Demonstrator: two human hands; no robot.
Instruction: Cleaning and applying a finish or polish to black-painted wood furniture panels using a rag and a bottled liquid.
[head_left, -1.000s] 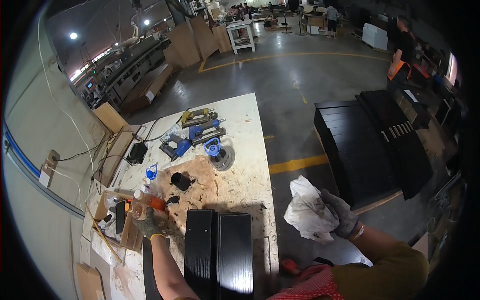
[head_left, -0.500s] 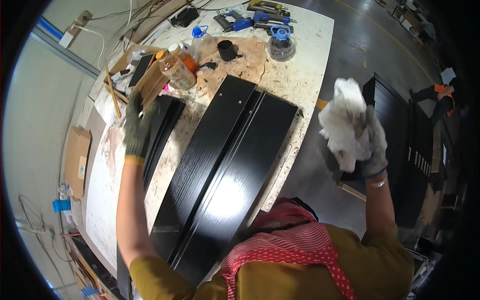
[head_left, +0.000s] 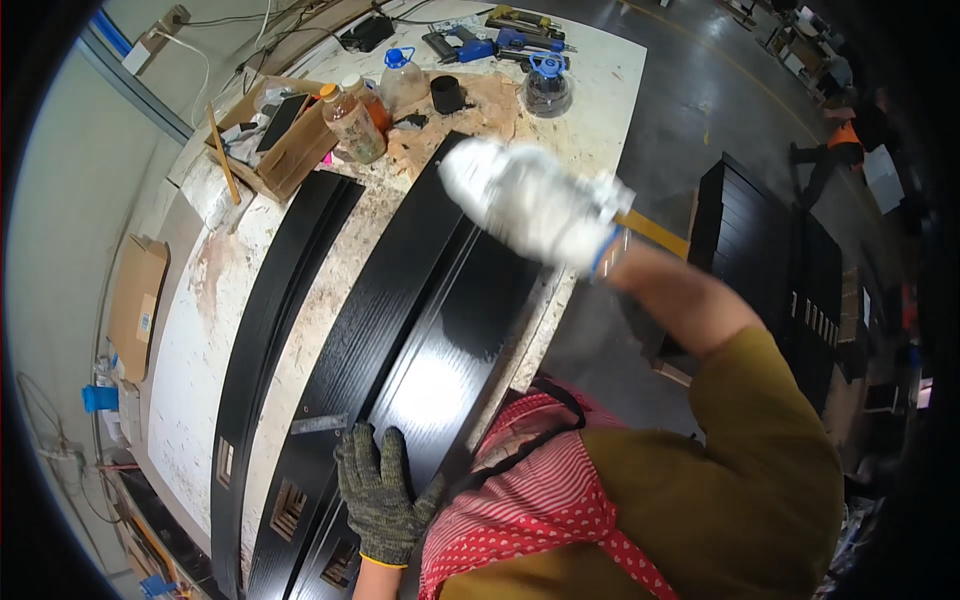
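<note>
My right hand (head_left: 572,228), in a pale glove with a blue cuff, grips a bunched white cloth (head_left: 490,185). Both are smeared by motion over the far end of a black grooved panel (head_left: 385,300); whether the cloth touches the surface I cannot tell. My left hand (head_left: 384,496), in a dark knitted glove with a yellow cuff, lies on the panel's near part with its fingers apart. Close to its fingertips is a small grey metal strip (head_left: 320,424). A cut-out (head_left: 288,508) shows in the wood beside that hand.
A narrower black board (head_left: 268,320) lies to the left. Farther back on the stained table stand a cardboard box (head_left: 290,165), bottles (head_left: 354,128), a black cup (head_left: 447,94), a blue-capped jug (head_left: 547,88) and nail guns (head_left: 465,46). Dark panels (head_left: 755,240) are stacked right; a person (head_left: 845,135) is beyond.
My left hand has come from beside the cardboard box down onto the near part of the panel. My right hand has swung left with the cloth, from beyond the table edge to over the panel.
</note>
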